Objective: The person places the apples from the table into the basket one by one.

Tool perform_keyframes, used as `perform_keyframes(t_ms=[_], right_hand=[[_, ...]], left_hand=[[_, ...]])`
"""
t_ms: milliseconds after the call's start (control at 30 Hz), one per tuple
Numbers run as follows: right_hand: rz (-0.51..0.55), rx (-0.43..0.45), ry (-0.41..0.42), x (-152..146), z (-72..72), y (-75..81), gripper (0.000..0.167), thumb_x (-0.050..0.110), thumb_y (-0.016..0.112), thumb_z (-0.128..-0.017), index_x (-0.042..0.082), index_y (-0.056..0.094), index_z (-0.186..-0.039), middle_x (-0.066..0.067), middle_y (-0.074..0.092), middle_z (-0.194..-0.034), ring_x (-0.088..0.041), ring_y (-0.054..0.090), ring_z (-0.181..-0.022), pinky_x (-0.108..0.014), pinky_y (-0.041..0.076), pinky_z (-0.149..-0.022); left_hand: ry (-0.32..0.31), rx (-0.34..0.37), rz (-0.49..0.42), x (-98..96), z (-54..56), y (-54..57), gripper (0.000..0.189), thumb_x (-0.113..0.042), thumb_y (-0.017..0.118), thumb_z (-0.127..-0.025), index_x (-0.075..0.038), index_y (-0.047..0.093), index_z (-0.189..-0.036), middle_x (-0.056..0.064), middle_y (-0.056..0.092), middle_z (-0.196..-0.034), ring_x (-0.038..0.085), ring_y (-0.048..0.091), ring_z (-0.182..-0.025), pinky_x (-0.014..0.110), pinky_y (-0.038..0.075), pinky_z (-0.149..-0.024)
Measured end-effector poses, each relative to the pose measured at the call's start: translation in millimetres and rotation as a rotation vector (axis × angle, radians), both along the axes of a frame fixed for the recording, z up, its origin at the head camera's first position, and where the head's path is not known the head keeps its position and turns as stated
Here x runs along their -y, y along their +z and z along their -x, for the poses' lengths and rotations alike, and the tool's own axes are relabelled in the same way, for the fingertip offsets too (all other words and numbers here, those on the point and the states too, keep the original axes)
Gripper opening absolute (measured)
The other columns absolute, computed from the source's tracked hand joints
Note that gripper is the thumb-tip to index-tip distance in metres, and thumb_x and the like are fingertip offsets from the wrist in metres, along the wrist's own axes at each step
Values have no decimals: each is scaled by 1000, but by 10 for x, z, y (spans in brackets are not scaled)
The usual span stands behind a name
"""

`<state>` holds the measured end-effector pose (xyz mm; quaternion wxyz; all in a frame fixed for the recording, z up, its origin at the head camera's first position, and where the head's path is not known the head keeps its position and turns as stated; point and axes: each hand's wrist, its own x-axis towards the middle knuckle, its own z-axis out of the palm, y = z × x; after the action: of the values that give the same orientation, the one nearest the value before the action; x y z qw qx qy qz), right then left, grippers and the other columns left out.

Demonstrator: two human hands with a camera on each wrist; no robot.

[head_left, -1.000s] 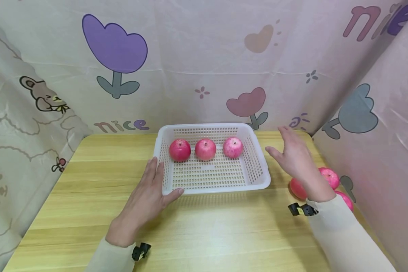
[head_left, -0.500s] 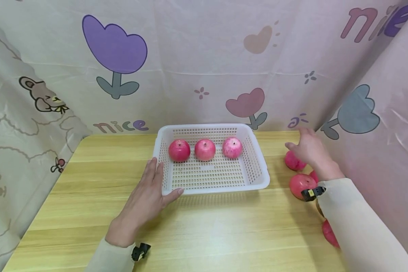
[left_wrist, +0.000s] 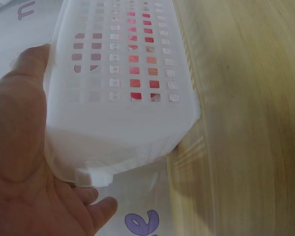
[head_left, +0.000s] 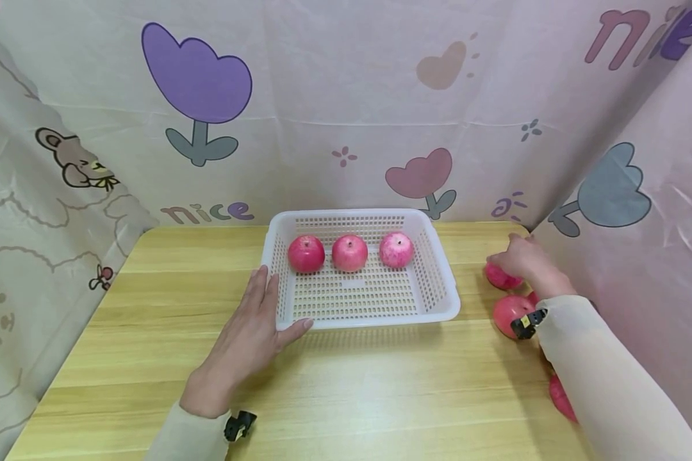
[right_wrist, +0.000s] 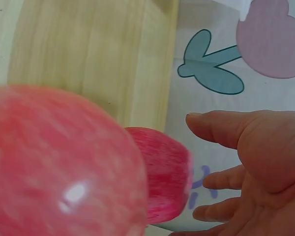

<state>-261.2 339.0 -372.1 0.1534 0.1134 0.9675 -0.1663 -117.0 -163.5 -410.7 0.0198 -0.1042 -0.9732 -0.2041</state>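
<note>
My left hand [head_left: 247, 330] rests at the near left corner of a white plastic basket [head_left: 375, 320], fingers along its left rim and thumb by the front rim. In the left wrist view the thumb and fingertips touch the basket's rim. Three red apples, among them the middle apple [head_left: 349, 253], sit in a row inside. At the far right, my right hand [head_left: 529, 261] reaches over a dark pink apple [head_left: 500, 278]. In the right wrist view its fingers are spread close beside that apple [right_wrist: 168, 172], not closed round it.
A lighter red apple [head_left: 509, 314] lies just nearer than the right hand. Another apple [head_left: 562, 398] shows by the right sleeve, and more are partly hidden under the forearm. A printed curtain [head_left: 323, 96] hangs behind and beside the wooden table [head_left: 346, 397].
My right hand has moved from beside the basket to the right, then lowered onto the far dark pink apple. The left hand and basket have stayed in place.
</note>
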Motion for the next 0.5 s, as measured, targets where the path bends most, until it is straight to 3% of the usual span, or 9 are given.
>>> perform_keyframes(t_ms=[233,500], right_hand=[[18,44,-31,11,6,-62,99,44,62,-101,-8,7,-164,-46,23,-157,-56,37,-127,-77,39,-109],[7,57,-18,-20,-1,-118,100,48,63,-99,-8,11,-164,-41,41,-141,-51,44,-116,-67,46,-98]], left_hand=[[1,0,5,-2,1,11,120,-84,48,-93,5,14,-166,27,-1,-175,45,7,-163,61,27,-125],[-4,-3,4,-2,2,5,120,-83,49,-93,5,13,-167,26,-2,-176,45,6,-163,61,27,-125]])
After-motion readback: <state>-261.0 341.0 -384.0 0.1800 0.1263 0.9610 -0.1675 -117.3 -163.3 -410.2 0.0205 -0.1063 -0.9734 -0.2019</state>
